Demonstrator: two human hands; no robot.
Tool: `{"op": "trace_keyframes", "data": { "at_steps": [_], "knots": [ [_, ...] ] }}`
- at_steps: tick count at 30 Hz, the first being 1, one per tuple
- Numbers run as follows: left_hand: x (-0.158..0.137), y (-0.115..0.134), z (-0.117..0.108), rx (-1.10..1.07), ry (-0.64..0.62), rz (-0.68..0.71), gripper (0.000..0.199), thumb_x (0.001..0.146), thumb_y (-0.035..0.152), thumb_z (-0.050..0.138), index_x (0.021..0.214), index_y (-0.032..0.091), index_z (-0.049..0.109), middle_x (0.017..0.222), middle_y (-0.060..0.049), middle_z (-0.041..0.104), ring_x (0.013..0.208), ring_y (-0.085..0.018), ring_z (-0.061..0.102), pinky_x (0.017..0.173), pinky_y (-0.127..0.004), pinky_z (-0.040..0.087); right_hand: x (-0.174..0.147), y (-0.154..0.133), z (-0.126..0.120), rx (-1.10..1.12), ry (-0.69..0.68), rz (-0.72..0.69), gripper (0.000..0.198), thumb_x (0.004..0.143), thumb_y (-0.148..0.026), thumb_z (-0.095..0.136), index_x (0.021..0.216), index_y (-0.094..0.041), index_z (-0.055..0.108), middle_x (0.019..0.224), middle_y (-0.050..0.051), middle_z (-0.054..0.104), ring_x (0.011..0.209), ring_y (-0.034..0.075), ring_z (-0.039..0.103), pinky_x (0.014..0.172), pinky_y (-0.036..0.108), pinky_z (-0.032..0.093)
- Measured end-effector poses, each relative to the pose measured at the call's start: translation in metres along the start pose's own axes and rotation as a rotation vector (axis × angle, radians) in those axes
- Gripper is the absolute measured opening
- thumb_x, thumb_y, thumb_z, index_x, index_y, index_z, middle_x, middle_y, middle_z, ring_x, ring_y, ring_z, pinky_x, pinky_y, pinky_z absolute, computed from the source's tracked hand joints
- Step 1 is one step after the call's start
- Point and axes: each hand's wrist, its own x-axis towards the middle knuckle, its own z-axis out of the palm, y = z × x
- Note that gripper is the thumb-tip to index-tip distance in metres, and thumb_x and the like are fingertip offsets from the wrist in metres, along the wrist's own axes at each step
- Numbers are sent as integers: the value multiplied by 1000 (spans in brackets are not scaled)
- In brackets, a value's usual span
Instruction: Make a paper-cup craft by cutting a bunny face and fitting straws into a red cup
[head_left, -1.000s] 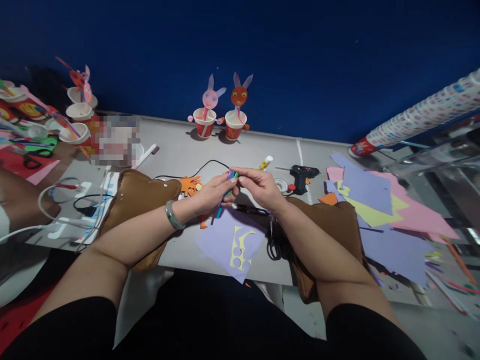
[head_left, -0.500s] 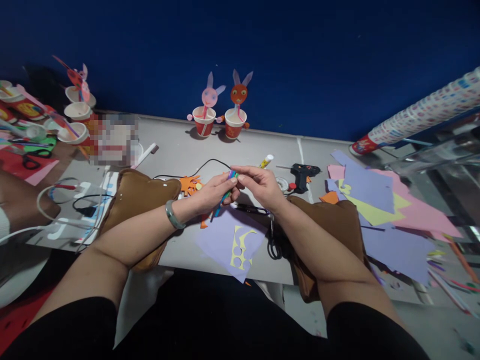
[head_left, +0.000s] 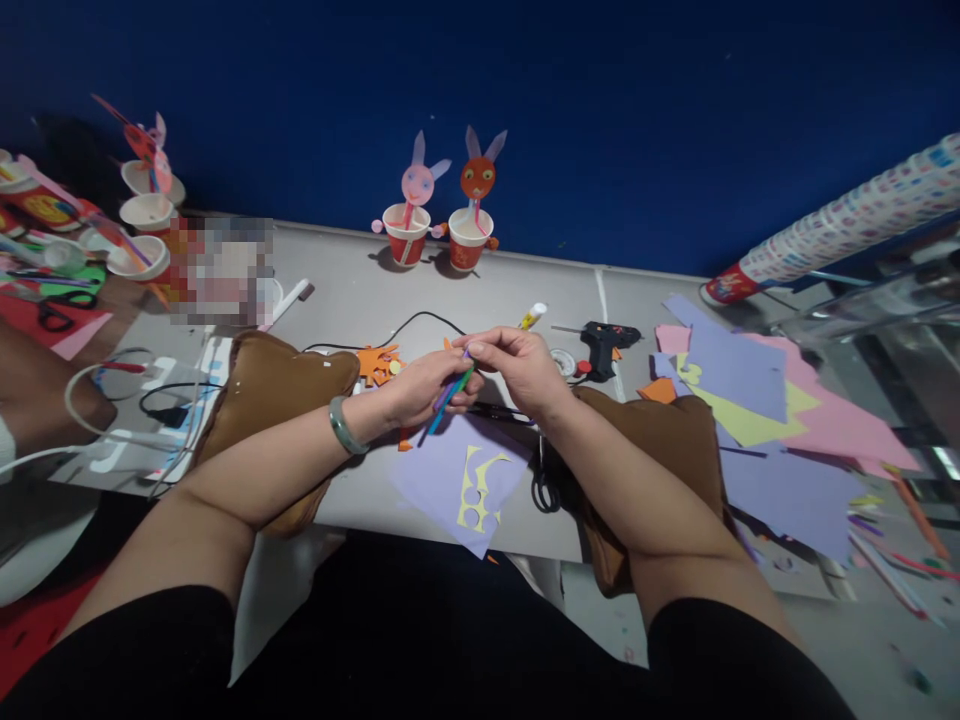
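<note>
Several thin coloured straws point(head_left: 451, 394), purple, blue and green, slant down through the closed fingers of my left hand point(head_left: 424, 385). My right hand point(head_left: 517, 365) pinches the upper end of a purple one, its fingers touching those of the left. Under both hands lies a lavender paper sheet point(head_left: 431, 480) with a cut-out yellow paper scrap point(head_left: 480, 490) on it. Black-handled scissors point(head_left: 545, 490) rest beside my right wrist, partly hidden by the arm. Orange paper scraps point(head_left: 373, 365) are left of my left hand.
Two paper-cup rabbits, one pink point(head_left: 407, 235) and one orange point(head_left: 471, 240), stand at the back. A black glue gun point(head_left: 601, 350) lies right of my hands. Brown cushions point(head_left: 277, 400) sit under both forearms. Stacked cups point(head_left: 840, 235) lean at right, and another person's arm point(head_left: 52, 390) is at left.
My right fingers have closed onto the top of the straws, pinching the purple one. The bundle's lower ends have shifted slightly left. The whole view has moved a little.
</note>
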Motion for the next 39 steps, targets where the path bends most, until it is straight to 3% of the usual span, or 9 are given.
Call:
{"op": "trace_keyframes", "data": {
  "at_steps": [6, 12, 16, 20, 26, 31, 34, 36, 39],
  "knots": [
    [1, -7, -12, 140, -5, 46, 25, 96, 37, 64, 89, 14, 59, 76, -5, 70, 61, -10, 64, 63, -23, 53, -1, -2, 1, -43, 25, 2, 44, 66, -60, 90, 80, -21, 77, 78, 4, 77, 67, 15, 67, 64, 30, 59],
    [-1, -8, -13, 197, -34, 124, 34, 95, 46, 67, 87, 14, 60, 69, -3, 69, 55, -10, 63, 56, -23, 52, 0, -2, -1, -88, -9, -38, 41, 74, -59, 84, 83, -19, 80, 61, -1, 67, 58, 12, 59, 62, 28, 54],
    [0, -8, -15, 191, -7, 127, 35, 94, 47, 67, 86, 14, 59, 70, -4, 70, 56, -10, 63, 56, -23, 52, -1, -1, -6, -164, -31, -106, 34, 85, -51, 73, 94, -19, 83, 69, 1, 71, 67, 14, 63, 70, 30, 56],
    [1, -12, -18, 246, 20, 120, 39, 95, 51, 65, 83, 14, 62, 71, -5, 69, 54, -9, 61, 53, -22, 50, -3, 0, -9, -286, -50, -142, 28, 86, -34, 64, 102, -20, 83, 73, 1, 74, 71, 15, 67, 76, 32, 58],
    [2, -18, -21, 294, 56, 157, 37, 96, 49, 63, 80, 16, 59, 68, -1, 64, 51, -7, 53, 48, -20, 44, -2, 8, -7, -425, -80, -171, 39, 87, -24, 52, 113, -21, 81, 74, 1, 76, 71, 16, 70, 77, 31, 59],
    [5, -15, -24, 216, 94, 136, 36, 91, 50, 69, 84, 16, 60, 69, -2, 66, 53, -9, 58, 50, -19, 47, -10, -21, -18, -710, -107, -310, 42, 89, -24, 58, 127, -23, 75, 114, 8, 80, 103, 23, 73, 96, 40, 57],
    [7, -10, -24, 171, 131, 176, 27, 95, 40, 64, 87, 14, 62, 74, -6, 69, 63, -11, 65, 61, -22, 54, -20, -54, -40, -903, -33, -381, 38, 91, -27, 62, 127, -22, 74, 114, 9, 79, 102, 26, 72, 97, 44, 55],
    [8, -8, -22, 149, 156, 211, 21, 99, 30, 58, 87, 13, 64, 77, -8, 71, 69, -12, 68, 69, -23, 56, -24, -69, -59, -1067, 33, -331, 29, 89, -27, 66, 115, -22, 79, 107, 10, 80, 97, 28, 72, 92, 45, 54],
    [8, -6, -20, 117, 157, 208, 24, 103, 24, 49, 93, 11, 66, 77, -8, 69, 71, -12, 68, 73, -25, 57, -25, -67, -85, -1415, 42, -72, 21, 82, -21, 71, 100, -21, 82, 94, 11, 79, 87, 29, 69, 80, 43, 50]
  ]
}}
